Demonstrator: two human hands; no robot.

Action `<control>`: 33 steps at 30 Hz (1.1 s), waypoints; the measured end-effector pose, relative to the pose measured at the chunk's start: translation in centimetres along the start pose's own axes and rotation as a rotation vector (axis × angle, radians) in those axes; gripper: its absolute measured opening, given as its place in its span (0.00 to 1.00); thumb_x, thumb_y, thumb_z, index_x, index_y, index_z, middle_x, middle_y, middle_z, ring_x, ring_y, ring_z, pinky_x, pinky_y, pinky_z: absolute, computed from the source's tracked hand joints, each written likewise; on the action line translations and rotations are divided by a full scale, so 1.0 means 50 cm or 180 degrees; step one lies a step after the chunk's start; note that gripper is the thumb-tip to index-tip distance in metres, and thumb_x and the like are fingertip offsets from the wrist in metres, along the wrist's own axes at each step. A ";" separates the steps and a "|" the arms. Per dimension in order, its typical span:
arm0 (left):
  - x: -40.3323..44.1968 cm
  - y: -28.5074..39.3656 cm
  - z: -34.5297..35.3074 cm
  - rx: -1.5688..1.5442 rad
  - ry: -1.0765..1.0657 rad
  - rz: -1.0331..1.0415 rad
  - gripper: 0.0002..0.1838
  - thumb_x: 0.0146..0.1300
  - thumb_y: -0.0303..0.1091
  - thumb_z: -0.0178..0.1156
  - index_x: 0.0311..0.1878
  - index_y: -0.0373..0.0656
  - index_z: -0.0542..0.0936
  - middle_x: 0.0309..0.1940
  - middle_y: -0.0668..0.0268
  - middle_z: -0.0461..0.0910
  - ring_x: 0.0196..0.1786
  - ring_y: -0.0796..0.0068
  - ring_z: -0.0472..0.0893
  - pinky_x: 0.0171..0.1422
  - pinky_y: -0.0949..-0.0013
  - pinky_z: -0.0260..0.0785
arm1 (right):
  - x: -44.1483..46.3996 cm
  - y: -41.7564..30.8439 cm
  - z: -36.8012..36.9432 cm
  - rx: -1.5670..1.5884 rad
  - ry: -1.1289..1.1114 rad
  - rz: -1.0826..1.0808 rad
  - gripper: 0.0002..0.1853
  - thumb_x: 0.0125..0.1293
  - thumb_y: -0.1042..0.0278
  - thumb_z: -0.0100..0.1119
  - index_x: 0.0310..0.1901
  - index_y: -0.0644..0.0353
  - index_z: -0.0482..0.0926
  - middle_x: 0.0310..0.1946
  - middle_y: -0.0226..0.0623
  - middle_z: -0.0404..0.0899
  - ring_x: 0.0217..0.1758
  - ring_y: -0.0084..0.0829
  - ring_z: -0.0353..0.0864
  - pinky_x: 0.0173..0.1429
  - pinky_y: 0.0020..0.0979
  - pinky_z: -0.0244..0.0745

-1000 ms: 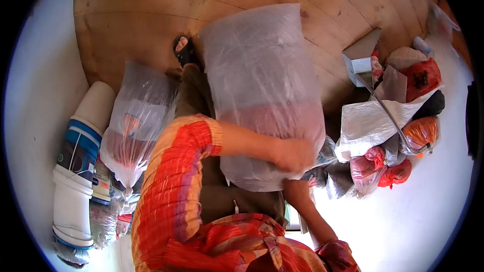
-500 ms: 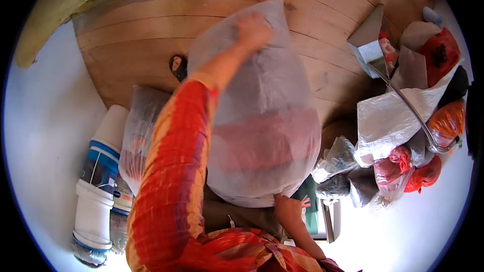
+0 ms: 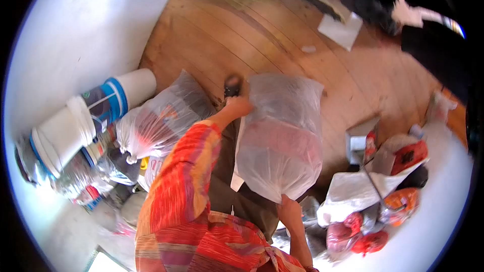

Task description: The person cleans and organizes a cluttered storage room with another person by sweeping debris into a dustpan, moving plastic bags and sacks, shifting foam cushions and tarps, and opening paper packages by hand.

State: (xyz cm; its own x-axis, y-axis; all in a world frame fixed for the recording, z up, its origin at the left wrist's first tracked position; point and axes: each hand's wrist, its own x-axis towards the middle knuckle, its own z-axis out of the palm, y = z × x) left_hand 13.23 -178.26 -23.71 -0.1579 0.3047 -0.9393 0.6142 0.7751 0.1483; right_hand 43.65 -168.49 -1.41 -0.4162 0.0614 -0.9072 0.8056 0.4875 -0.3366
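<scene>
A large, translucent plastic bag (image 3: 282,166) is puffed out in front of me, with something reddish showing through its middle. My right hand (image 3: 291,211) is closed on the gathered end of this bag, nearest my body. My left hand (image 3: 239,107) is at the bag's upper left side; its fingers are blurred, and I cannot tell whether they grip the plastic. Left of my sleeved arm lies a second knotted translucent bag (image 3: 169,116) with dark and reddish contents.
White buckets (image 3: 65,131) lie stacked along the left wall. At the right are a metal dustpan-like box (image 3: 357,142), a white sack (image 3: 345,196) and several small tied bags (image 3: 370,242). A sandaled foot (image 3: 232,84) and a white sheet (image 3: 340,30) are on the wooden floor (image 3: 201,35).
My left hand has left the top of the bag for its left side. The bag looks smaller and flatter on top. My view has turned; my right hand still holds the gathered end.
</scene>
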 end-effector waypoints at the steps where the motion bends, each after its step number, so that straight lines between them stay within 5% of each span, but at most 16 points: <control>1: -0.028 -0.065 0.032 -0.0293 -0.0031 -0.0007 0.26 0.61 0.52 0.45 0.53 0.41 0.70 0.48 0.50 0.72 0.53 0.54 0.72 0.54 0.55 0.64 | -0.009 -0.023 -0.015 -0.0018 0.0132 -0.0225 0.12 0.51 0.68 0.50 0.35 0.66 0.71 0.21 0.54 0.74 0.28 0.53 0.75 0.33 0.47 0.69; 5: -0.164 -0.190 0.184 -0.2336 0.0363 -0.0098 0.35 0.61 0.56 0.42 0.63 0.38 0.54 0.58 0.46 0.62 0.61 0.49 0.62 0.62 0.56 0.55 | 0.004 -0.072 -0.070 -0.1011 0.0795 -0.1377 0.11 0.53 0.66 0.51 0.29 0.67 0.73 0.23 0.55 0.74 0.29 0.53 0.74 0.34 0.47 0.69; 7: -0.260 -0.168 0.190 -0.3552 0.0209 -0.0186 0.38 0.61 0.58 0.41 0.65 0.38 0.50 0.62 0.47 0.55 0.65 0.51 0.56 0.64 0.58 0.54 | -0.019 -0.294 -0.226 -0.0931 0.0865 -0.0864 0.13 0.55 0.64 0.51 0.25 0.69 0.73 0.22 0.55 0.74 0.29 0.52 0.74 0.33 0.45 0.69; 9: -0.301 -0.146 0.220 -0.4999 0.0235 0.0086 0.40 0.60 0.61 0.40 0.67 0.44 0.44 0.67 0.54 0.45 0.68 0.54 0.48 0.64 0.52 0.52 | -0.036 -0.441 -0.275 -0.0802 0.0719 -0.1142 0.17 0.57 0.61 0.51 0.22 0.69 0.73 0.20 0.55 0.73 0.28 0.52 0.74 0.33 0.44 0.69; 11: -0.317 -0.110 0.211 -0.6707 0.0003 -0.0112 0.42 0.58 0.65 0.39 0.68 0.47 0.41 0.68 0.61 0.39 0.70 0.59 0.41 0.62 0.41 0.49 | -0.064 -0.562 -0.284 -0.2210 -0.0020 -0.1440 0.19 0.58 0.60 0.51 0.20 0.70 0.73 0.18 0.55 0.71 0.27 0.52 0.74 0.30 0.43 0.67; 13: -0.342 -0.088 0.192 -0.7457 -0.0126 -0.0182 0.43 0.58 0.66 0.38 0.68 0.47 0.42 0.68 0.62 0.38 0.70 0.60 0.39 0.62 0.38 0.47 | -0.077 -0.655 -0.291 -0.2464 -0.0387 -0.1208 0.20 0.59 0.59 0.51 0.18 0.70 0.73 0.18 0.57 0.71 0.25 0.53 0.73 0.30 0.45 0.65; 15: -0.409 -0.090 0.124 -0.8355 -0.1393 -0.0095 0.44 0.55 0.70 0.36 0.68 0.50 0.45 0.68 0.63 0.45 0.68 0.59 0.48 0.63 0.44 0.49 | -0.109 -0.813 -0.304 -0.3032 -0.0236 -0.1305 0.20 0.58 0.59 0.52 0.18 0.69 0.73 0.17 0.56 0.71 0.23 0.53 0.72 0.29 0.45 0.65; 18: -0.374 -0.077 0.075 -0.9832 -0.1778 0.1308 0.42 0.55 0.71 0.32 0.66 0.51 0.53 0.65 0.65 0.54 0.67 0.60 0.54 0.63 0.43 0.47 | -0.142 -1.016 -0.286 -0.3709 -0.0412 -0.1379 0.20 0.58 0.59 0.52 0.16 0.69 0.73 0.16 0.55 0.71 0.22 0.53 0.71 0.28 0.45 0.65; 21: -0.392 -0.158 0.067 -1.0117 -0.1810 0.1725 0.41 0.55 0.72 0.28 0.63 0.52 0.60 0.61 0.64 0.62 0.64 0.61 0.59 0.62 0.44 0.49 | -0.153 -1.133 -0.235 -0.4203 -0.0967 -0.1609 0.19 0.57 0.61 0.52 0.15 0.67 0.73 0.15 0.52 0.70 0.21 0.52 0.71 0.26 0.44 0.65; 25: -0.401 -0.300 0.010 -1.0555 -0.0946 0.1897 0.31 0.59 0.61 0.34 0.56 0.50 0.66 0.50 0.64 0.68 0.51 0.63 0.66 0.50 0.50 0.59 | -0.113 -1.228 -0.179 -0.4671 -0.1262 -0.1958 0.15 0.56 0.63 0.52 0.17 0.65 0.74 0.13 0.48 0.70 0.19 0.51 0.71 0.24 0.43 0.66; 28: -0.384 -0.398 -0.070 -1.0856 -0.0132 0.2191 0.21 0.62 0.51 0.39 0.48 0.48 0.71 0.38 0.65 0.73 0.37 0.65 0.73 0.38 0.56 0.68 | -0.053 -1.296 -0.166 -0.4445 -0.0542 -0.2097 0.12 0.55 0.64 0.52 0.22 0.64 0.73 0.16 0.50 0.71 0.20 0.51 0.73 0.26 0.46 0.66; 32: -0.330 -0.542 -0.099 -1.1607 0.0211 0.3516 0.18 0.63 0.46 0.41 0.47 0.47 0.71 0.39 0.63 0.73 0.36 0.65 0.74 0.36 0.58 0.70 | 0.035 -1.401 -0.124 -0.4804 -0.0570 -0.2646 0.07 0.53 0.69 0.50 0.26 0.65 0.72 0.16 0.49 0.73 0.21 0.48 0.75 0.25 0.42 0.69; 33: -0.327 -0.590 -0.106 -1.1872 0.0905 0.3310 0.16 0.63 0.45 0.42 0.45 0.47 0.71 0.38 0.64 0.74 0.34 0.65 0.74 0.35 0.58 0.71 | 0.052 -1.432 -0.104 -0.4784 -0.0496 -0.2752 0.07 0.53 0.70 0.50 0.25 0.65 0.72 0.17 0.50 0.73 0.22 0.48 0.75 0.26 0.42 0.69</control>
State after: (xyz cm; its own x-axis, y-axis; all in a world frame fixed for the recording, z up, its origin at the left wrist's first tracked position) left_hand -6.39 -203.19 -11.07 -0.6304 0.2492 -0.7352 0.0709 -0.9246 -0.3742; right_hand -17.29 -198.72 21.66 -0.3653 -0.6649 -0.6515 -0.7070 0.6534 -0.2705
